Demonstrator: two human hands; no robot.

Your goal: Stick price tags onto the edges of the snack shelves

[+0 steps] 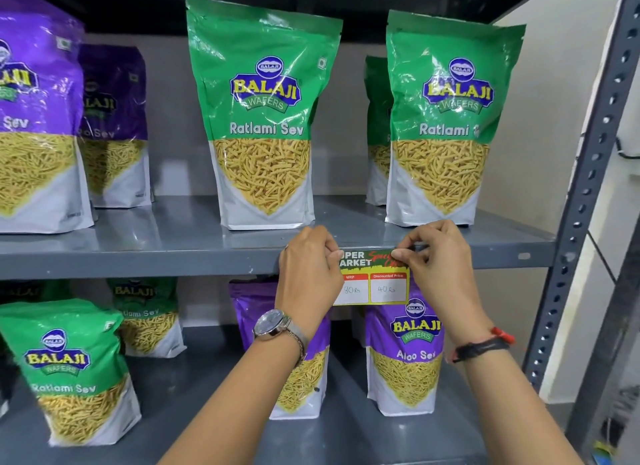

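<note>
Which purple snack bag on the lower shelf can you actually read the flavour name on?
The purple Aloo Sev bag below the right hand. The other purple bag is mostly hidden behind the left wrist.

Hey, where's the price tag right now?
In the head view, right of centre, the price tag sits against the front edge of the upper shelf, pinched between the left hand and right hand, below the green snack bags.

Glossy plastic pouches (pixel 265 118), crinkled and catching glare, on a smooth grey painted-metal shelf (pixel 138 257) with faint sheen. Shiny laminated paper tag (pixel 375 281) at its edge. At 3 o'clock, matt perforated metal upright (pixel 588 174). Polished metal watch (pixel 273 322).
</note>
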